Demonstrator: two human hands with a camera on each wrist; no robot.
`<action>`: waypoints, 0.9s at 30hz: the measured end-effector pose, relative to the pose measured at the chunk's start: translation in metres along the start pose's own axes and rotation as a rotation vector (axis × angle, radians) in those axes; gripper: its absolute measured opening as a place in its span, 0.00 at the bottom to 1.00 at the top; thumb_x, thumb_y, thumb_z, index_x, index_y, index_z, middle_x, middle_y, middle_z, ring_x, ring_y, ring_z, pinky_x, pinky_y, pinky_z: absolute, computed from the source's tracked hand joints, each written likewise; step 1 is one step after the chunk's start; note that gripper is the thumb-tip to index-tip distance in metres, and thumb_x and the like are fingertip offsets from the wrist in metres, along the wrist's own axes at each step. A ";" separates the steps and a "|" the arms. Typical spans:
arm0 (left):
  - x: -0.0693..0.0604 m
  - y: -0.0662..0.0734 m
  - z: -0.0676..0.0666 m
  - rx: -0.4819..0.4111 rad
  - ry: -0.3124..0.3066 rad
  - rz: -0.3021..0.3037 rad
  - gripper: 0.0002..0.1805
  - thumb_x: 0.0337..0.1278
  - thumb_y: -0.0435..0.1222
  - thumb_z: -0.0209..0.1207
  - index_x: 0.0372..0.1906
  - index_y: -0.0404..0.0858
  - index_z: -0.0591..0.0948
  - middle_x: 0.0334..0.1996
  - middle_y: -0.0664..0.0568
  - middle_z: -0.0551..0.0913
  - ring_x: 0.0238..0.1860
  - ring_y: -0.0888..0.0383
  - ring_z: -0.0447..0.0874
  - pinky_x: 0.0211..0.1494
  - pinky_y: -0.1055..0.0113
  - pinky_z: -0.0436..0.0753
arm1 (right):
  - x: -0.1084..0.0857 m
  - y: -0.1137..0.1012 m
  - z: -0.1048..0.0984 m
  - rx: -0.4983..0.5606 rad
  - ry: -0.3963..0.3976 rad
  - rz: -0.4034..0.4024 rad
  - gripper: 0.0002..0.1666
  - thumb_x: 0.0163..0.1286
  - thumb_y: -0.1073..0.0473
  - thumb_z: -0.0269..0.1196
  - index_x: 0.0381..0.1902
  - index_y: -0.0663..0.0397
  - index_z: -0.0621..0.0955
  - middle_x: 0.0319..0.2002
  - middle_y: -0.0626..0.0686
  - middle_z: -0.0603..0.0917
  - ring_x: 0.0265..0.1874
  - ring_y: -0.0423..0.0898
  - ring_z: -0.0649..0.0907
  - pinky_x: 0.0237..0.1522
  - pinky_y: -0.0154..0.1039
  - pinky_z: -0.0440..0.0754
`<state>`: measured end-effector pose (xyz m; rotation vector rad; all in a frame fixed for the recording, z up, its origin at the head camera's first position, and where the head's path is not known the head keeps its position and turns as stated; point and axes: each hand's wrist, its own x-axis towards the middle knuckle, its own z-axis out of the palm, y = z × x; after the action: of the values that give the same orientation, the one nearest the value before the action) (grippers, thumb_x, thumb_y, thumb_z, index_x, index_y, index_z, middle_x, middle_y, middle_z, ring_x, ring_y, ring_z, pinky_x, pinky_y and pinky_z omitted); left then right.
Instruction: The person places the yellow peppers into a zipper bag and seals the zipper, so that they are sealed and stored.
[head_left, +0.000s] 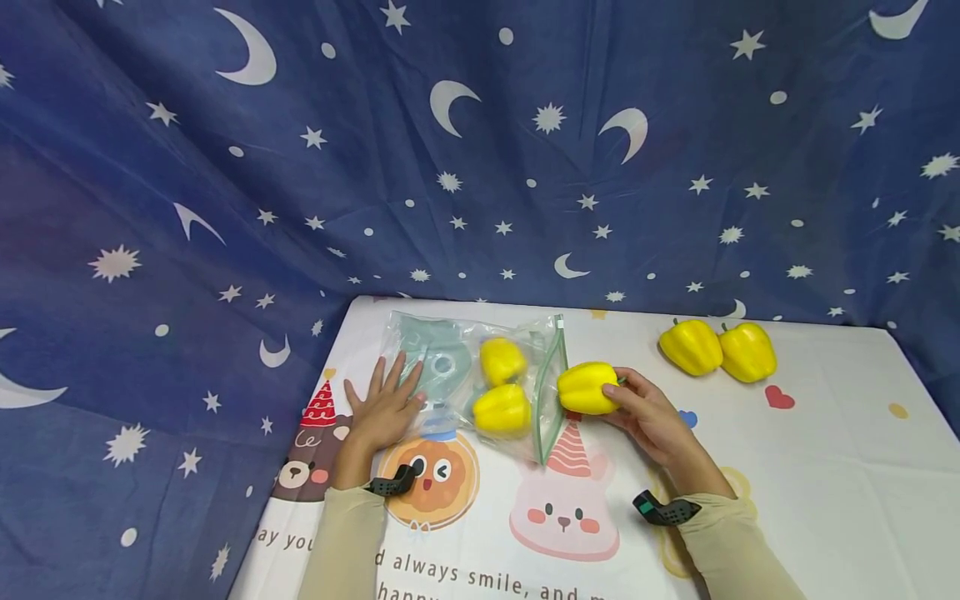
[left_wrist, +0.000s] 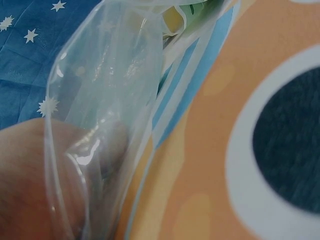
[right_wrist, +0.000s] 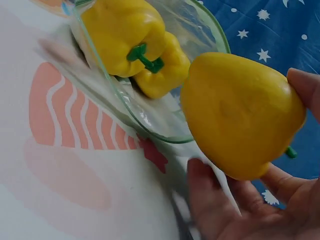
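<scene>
zip bag (head_left: 442, 337) holds two yellow peppers (head_left: 502, 410); my left hand (head_left: 384, 408) lies spread at its closed end, touching it; my right hand (head_left: 649, 414) grips a third pepper (head_left: 585, 388), just outside the bag's open mouth.

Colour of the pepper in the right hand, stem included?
Yellow pepper with a green stem; the right wrist view shows it best.

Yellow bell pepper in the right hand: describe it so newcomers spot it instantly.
On the white cartoon-printed tablecloth lies a clear plastic bag with a green-edged mouth. Beside that mouth, the right hand holds the blocky yellow bell pepper. Two yellow peppers lie inside the bag, two others farther right; only this one is held.
</scene>
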<state>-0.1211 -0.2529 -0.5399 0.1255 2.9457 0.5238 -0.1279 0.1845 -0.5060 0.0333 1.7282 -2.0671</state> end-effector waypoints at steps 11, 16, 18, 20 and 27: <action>-0.001 0.001 -0.001 -0.004 -0.003 0.001 0.33 0.79 0.59 0.39 0.82 0.58 0.53 0.85 0.54 0.39 0.84 0.43 0.26 0.68 0.22 0.20 | 0.007 0.006 0.008 -0.096 0.040 0.055 0.35 0.74 0.55 0.65 0.70 0.66 0.65 0.52 0.49 0.76 0.47 0.42 0.82 0.55 0.34 0.85; -0.001 0.000 0.000 0.000 -0.006 0.002 0.33 0.79 0.58 0.39 0.82 0.58 0.53 0.85 0.54 0.39 0.84 0.42 0.26 0.68 0.21 0.20 | 0.009 0.009 0.008 -0.105 0.015 0.093 0.34 0.74 0.54 0.64 0.68 0.66 0.66 0.51 0.49 0.78 0.47 0.41 0.82 0.55 0.32 0.84; 0.000 0.000 0.000 0.004 -0.012 -0.002 0.33 0.79 0.59 0.38 0.82 0.58 0.52 0.85 0.54 0.39 0.84 0.43 0.25 0.68 0.22 0.20 | 0.009 0.010 0.009 -0.110 0.011 0.098 0.34 0.74 0.54 0.64 0.67 0.66 0.66 0.50 0.48 0.79 0.47 0.40 0.82 0.54 0.30 0.84; 0.000 0.000 0.000 0.004 -0.013 -0.001 0.34 0.79 0.59 0.39 0.82 0.58 0.52 0.85 0.54 0.39 0.84 0.42 0.25 0.67 0.21 0.20 | 0.010 0.012 0.009 -0.116 0.007 0.096 0.34 0.74 0.53 0.64 0.67 0.67 0.67 0.50 0.47 0.80 0.47 0.39 0.82 0.54 0.30 0.83; 0.000 0.000 0.000 0.006 -0.004 0.002 0.34 0.78 0.58 0.40 0.82 0.57 0.53 0.85 0.53 0.39 0.84 0.42 0.25 0.67 0.21 0.20 | 0.012 0.013 0.009 -0.128 0.049 0.121 0.35 0.73 0.49 0.66 0.68 0.66 0.70 0.52 0.48 0.81 0.49 0.40 0.83 0.58 0.34 0.84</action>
<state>-0.1210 -0.2526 -0.5398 0.1308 2.9438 0.5143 -0.1319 0.1704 -0.5201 0.1465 1.8375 -1.8808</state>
